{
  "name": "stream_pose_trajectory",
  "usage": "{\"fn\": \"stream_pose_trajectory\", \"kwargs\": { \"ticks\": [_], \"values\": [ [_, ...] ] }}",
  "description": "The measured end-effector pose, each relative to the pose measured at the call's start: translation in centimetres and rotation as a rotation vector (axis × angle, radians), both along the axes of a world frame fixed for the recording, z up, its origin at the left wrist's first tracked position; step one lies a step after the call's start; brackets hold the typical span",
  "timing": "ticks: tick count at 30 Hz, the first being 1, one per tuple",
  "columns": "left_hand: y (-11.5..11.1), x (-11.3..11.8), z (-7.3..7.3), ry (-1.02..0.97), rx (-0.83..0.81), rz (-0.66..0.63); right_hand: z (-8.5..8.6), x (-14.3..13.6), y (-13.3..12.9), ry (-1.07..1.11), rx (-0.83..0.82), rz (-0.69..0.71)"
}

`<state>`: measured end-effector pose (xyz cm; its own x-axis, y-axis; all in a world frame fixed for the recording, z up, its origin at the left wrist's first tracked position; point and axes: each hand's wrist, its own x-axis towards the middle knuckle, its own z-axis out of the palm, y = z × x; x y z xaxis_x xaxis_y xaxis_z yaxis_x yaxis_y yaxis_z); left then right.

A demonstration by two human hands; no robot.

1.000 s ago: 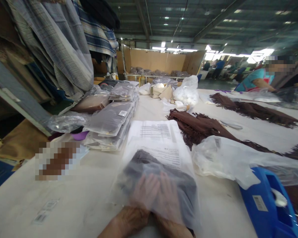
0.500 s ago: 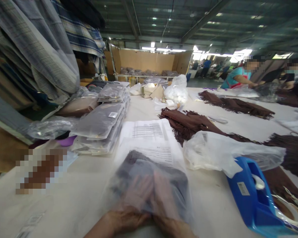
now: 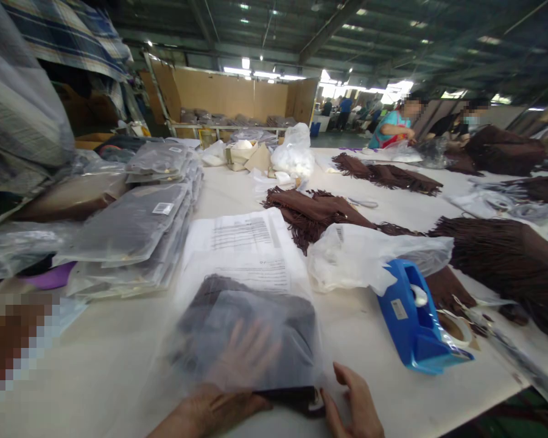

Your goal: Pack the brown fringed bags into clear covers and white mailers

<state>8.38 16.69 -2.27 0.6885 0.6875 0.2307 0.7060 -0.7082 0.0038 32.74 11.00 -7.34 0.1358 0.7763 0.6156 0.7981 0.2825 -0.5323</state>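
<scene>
While the right hand [image 3: 357, 406] is being held unclenched, folded dark-grey cloth [image 3: 296, 316] is ideally being smoothed evenly by the splayed left hand [image 3: 244, 359].

Tabletop [image 3: 109, 359] open left of bagged grey garment [image 3: 265, 304], lane between garment and blue tape dispenser [image 3: 406, 340], right hand [image 3: 355, 398] at near end, crumpled plastic bag [image 3: 347, 258] blocking far end, stacked packets [image 3: 123, 219] obstructing back left.
</scene>
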Motion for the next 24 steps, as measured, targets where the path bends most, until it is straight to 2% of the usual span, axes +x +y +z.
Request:
{"fn": "stream_pose_trajectory", "kwargs": {
  "ticks": [2,4,12,16,19,24],
  "values": [
    [-0.2,0.7,1.2,0.011,0.043,-0.030,0.0,-0.1,0.7,0.027,-0.066,0.014],
    [-0.4,1.3,1.6,0.004,0.093,-0.026,0.2,-0.4,1.3,0.018,-0.107,0.056],
    [-1.0,5.4,-0.2,0.067,0.062,0.022,1.3,-0.4,2.3,0.075,-0.254,0.140],
    [-1.1,6.9,-0.9,0.044,0.137,0.085,1.6,0.3,2.5,0.107,-0.313,0.197],
    [-1.1,7.5,-0.8,0.009,0.234,0.133,1.5,0.7,2.4,0.148,-0.336,0.216],
    [-0.9,8.5,-0.1,-0.172,0.349,0.188,0.8,1.1,2.2,0.219,-0.365,0.195]
  ]
}}
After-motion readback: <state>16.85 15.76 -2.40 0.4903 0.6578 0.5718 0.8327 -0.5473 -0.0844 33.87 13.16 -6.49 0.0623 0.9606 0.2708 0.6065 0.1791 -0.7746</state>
